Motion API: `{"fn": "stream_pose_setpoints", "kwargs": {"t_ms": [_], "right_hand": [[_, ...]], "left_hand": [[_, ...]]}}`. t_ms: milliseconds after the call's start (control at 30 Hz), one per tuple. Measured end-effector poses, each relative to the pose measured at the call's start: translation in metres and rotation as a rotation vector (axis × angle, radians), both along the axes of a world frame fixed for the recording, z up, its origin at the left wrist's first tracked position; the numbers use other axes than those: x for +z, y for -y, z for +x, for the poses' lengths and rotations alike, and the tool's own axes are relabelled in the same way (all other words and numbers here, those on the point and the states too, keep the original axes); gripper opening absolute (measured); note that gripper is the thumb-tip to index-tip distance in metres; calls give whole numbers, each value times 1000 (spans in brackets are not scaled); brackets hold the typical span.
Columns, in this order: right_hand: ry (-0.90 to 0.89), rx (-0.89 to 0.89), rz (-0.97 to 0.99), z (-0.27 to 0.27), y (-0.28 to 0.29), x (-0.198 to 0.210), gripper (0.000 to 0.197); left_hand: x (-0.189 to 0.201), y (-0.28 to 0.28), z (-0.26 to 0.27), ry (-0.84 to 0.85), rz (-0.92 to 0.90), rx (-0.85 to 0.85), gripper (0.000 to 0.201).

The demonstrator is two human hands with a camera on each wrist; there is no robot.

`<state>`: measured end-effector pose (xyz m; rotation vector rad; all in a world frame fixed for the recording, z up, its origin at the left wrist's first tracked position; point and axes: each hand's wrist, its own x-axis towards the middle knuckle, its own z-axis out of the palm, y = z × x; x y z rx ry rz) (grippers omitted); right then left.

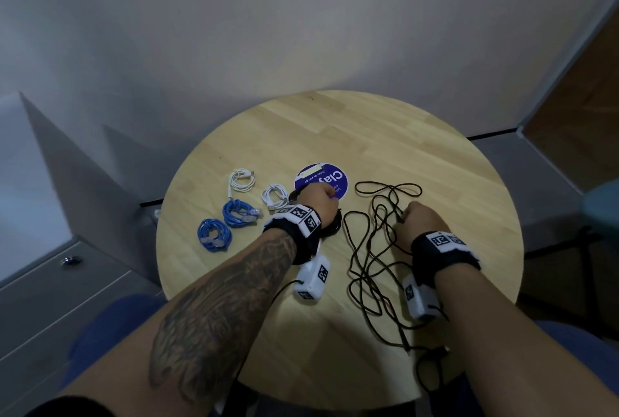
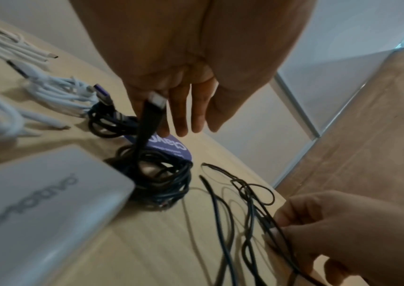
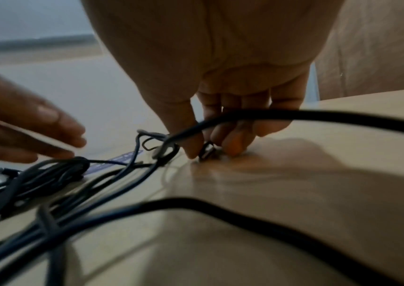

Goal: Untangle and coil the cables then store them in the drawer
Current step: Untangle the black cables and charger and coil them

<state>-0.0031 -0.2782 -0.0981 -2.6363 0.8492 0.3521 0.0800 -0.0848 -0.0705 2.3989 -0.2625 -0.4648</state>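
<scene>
A long black cable (image 1: 366,250) lies in loose tangled loops on the round wooden table (image 1: 385,135). My right hand (image 1: 407,215) pinches its plug end (image 3: 207,151) between thumb and fingers, low on the tabletop. My left hand (image 1: 318,200) hovers over a coiled black cable (image 2: 161,181), fingers (image 2: 181,120) straight. That coil's plug end (image 2: 155,101) stands up against them; no grip shows. A second dark coil (image 2: 107,120) with a purple plug lies just behind.
Two blue coils (image 1: 214,235) (image 1: 239,212) and two white coils (image 1: 241,180) (image 1: 275,197) lie at the table's left. A purple round sticker (image 1: 330,178) marks the centre. A grey drawer unit with a knob (image 1: 71,260) stands left. White packs (image 1: 313,279) hang from both wrists.
</scene>
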Motion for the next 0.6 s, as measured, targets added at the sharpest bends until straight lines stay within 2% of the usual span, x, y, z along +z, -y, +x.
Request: {"fn": "stream_pose_setpoints", "kwargs": {"t_ms": [100,167,200,267,300,367,467,533,600], "right_hand": [[20,-36,5,-1,-1,0,22],[129,-87,86,-2,-3,14,25],[211,-113,147,-3,-5,24,22],[435,-166,292,-6,-12,46,14],[540,-152,346,-8,-19,57,11],[629,-20,411,-16,-34,74,12],[604,207,490,-31,-53,82,15],[660,242,470,-38,-55,85,18],[787,165,483,-38,-50,89,16]], "left_hand": [[7,8,-3,-1,-129,4,25],[13,15,-8,-58,-245,24,16],[16,18,-11,-122,-323,45,12],[23,26,-16,-333,-470,95,21],[27,29,-18,-452,-528,118,29],[33,33,-17,-587,-645,153,38],[41,30,-16,-625,-834,163,23],[48,23,-18,-645,-865,150,18],[60,12,-25,-707,-854,78,23]]}}
